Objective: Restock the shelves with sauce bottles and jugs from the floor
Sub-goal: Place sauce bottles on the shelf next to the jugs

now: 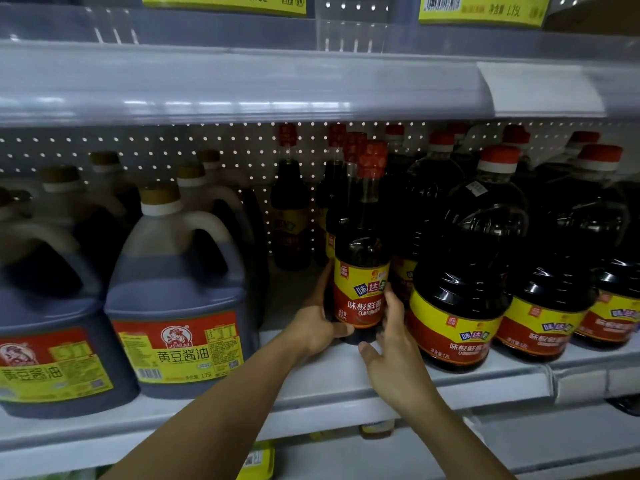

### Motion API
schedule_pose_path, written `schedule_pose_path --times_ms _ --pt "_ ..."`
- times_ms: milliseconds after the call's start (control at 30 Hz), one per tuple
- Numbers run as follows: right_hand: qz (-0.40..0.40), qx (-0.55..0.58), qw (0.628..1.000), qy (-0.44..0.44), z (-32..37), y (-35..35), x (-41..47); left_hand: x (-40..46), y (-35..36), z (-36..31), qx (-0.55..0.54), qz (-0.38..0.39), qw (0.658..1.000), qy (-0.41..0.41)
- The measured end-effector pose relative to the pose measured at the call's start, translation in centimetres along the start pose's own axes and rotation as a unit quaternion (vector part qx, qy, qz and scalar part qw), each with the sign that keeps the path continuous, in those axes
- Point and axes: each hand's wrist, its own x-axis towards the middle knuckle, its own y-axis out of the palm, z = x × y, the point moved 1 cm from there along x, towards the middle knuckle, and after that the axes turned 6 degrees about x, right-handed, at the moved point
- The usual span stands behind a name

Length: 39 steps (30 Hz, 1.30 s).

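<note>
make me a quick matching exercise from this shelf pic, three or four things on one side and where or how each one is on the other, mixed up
Things:
1. slim bottle
2. handled jug
3. round bottle
4. blank price tag

Places or states:
A. on the upper shelf edge, at the right
B. between both hands at the shelf front
C. left of the hands, tan cap
D. right of the hands, red cap

Pairs: 1-B, 2-C, 3-D, 4-A

Two hands [346, 327], five slim sauce bottles [362, 244], at least six handled jugs [180, 299], several round red-capped jugs [464, 271].
</note>
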Motion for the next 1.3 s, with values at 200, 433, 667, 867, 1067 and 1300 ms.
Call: schedule_pose_path --times_ms 200,433,667,867,1067,1300 --pt "-0.008 -0.037 0.999 0.002 0.6 0.5 1.1 0.7 0.0 -0.3 0.005 -0.010 1.000 -0.020" --pt "-0.001 -0.086 0.996 0.013 1.4 0.6 2.5 2.5 0.0 -0.8 0.036 -0.029 0.998 -0.031" --pt "0.007 -0.086 0.996 0.030 1.7 0.3 2.6 2.6 0.4 -1.2 0.048 -0.040 0.998 -0.023" --pt "0.023 -0.112 0.993 0.035 1.8 0.0 3.2 3.6 0.1 -1.1 0.050 -0.048 0.997 -0.032" --pt "0.023 -0.109 0.993 0.035 1.3 -0.4 4.2 4.3 0.0 -0.9 0.060 -0.054 0.996 -0.031" --pt "0.021 -0.065 0.997 0.033 0.8 -0.8 4.1 3.5 0.6 -1.2 0.024 -0.064 0.997 -0.039"
